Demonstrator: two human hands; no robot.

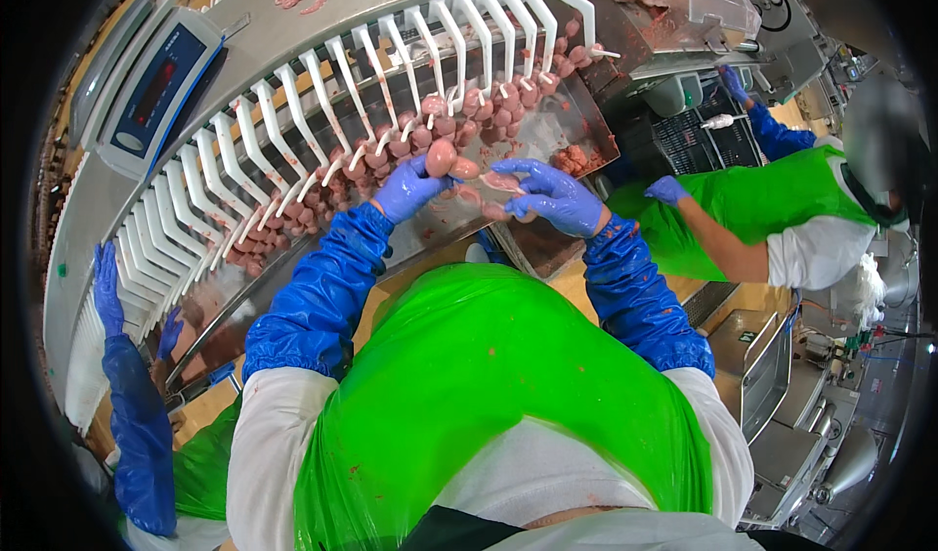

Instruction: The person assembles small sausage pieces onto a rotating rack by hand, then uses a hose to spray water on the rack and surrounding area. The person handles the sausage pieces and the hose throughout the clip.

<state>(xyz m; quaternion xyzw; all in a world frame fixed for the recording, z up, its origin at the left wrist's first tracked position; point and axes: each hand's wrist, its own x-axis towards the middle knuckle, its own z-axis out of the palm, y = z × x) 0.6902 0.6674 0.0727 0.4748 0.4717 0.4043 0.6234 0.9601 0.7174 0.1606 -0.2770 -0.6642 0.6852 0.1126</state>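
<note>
Short, plump pink sausages [442,157] rest against my left hand [408,191], whose gloved fingers are closed round their string. From there, limp, slack-looking pink casing [503,182] stretches across to my right hand [559,199]. The right fingers are bent and pinch at it, and more pink links dangle between both hands. Just beyond them, many similar sausages [479,105] hang in bunches from a curved row of white hooks [337,92]. Purple-blue gloves and blue sleeves cover both hands and forearms.
A metal tray [601,126] under the hooks holds a pile of meat scraps [576,160]. A scale with display [161,87] stands at the far left. One co-worker's gloved hand [107,292] touches the hooks at left; another co-worker in a green apron [772,209] stands at right.
</note>
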